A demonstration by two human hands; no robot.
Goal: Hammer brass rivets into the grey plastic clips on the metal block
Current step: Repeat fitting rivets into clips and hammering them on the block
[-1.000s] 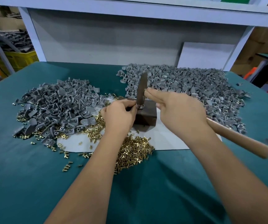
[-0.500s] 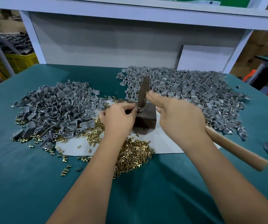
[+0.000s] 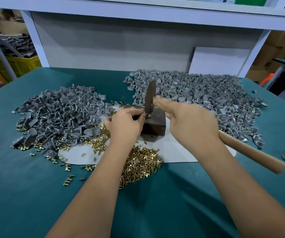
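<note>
Brass rivets (image 3: 138,167) lie heaped on the teal surface (image 3: 35,194) just in front of the metal block (image 3: 155,124), partly hidden by the left forearm. The left hand (image 3: 126,124) pinches a small piece on the block's top; the piece itself is too covered to make out. The right hand (image 3: 191,124) grips the hammer (image 3: 150,98), whose head touches that spot. Grey plastic clips (image 3: 55,114) are piled left and behind.
</note>
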